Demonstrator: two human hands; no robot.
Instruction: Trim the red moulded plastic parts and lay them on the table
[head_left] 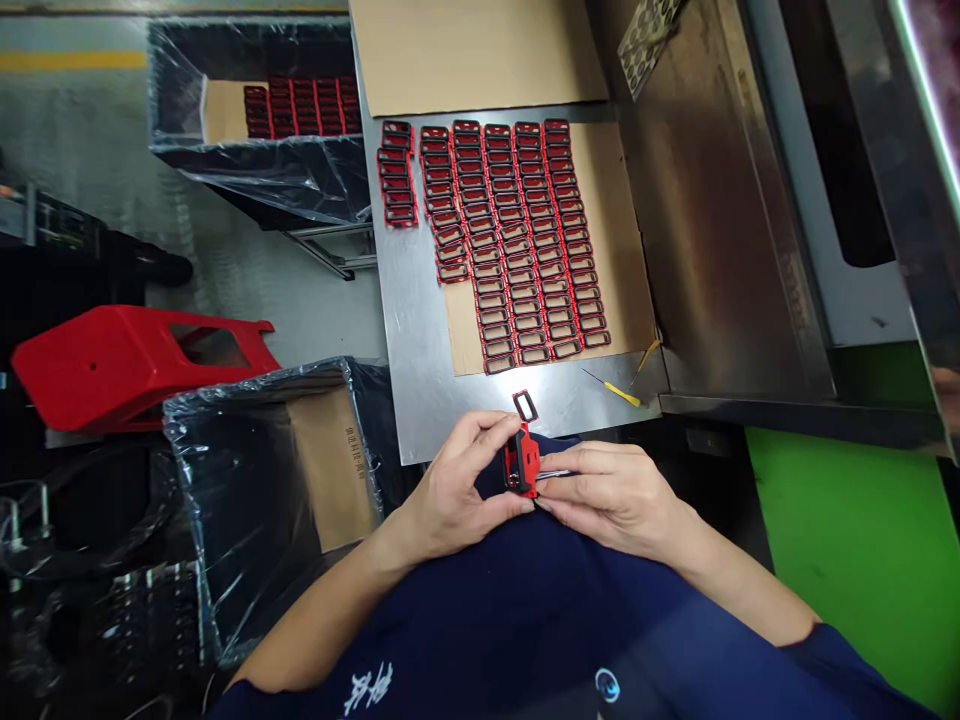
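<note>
In the head view, my left hand (471, 478) grips a small red and black plastic frame (530, 458) near the table's front edge, thumb and fingers at its two ends. My right hand (611, 490) is closed on a thin silver metal tool (555, 474), whose tip meets the red side of the frame; its exact kind is hard to make out. One loose red and black frame (526, 405) lies just beyond my left fingertips on the steel table (420, 340). Farther back, rows of similar frames (517, 240) rest on a cardboard sheet (465, 335).
Yellow-handled picks (622, 394) lie at the table's right front. A plastic-lined bin (262, 500) with cardboard stands at left; another bin (255, 165) behind holds more frames. A red stool (112, 370) is on the floor. A metal panel (720, 220) bounds the right.
</note>
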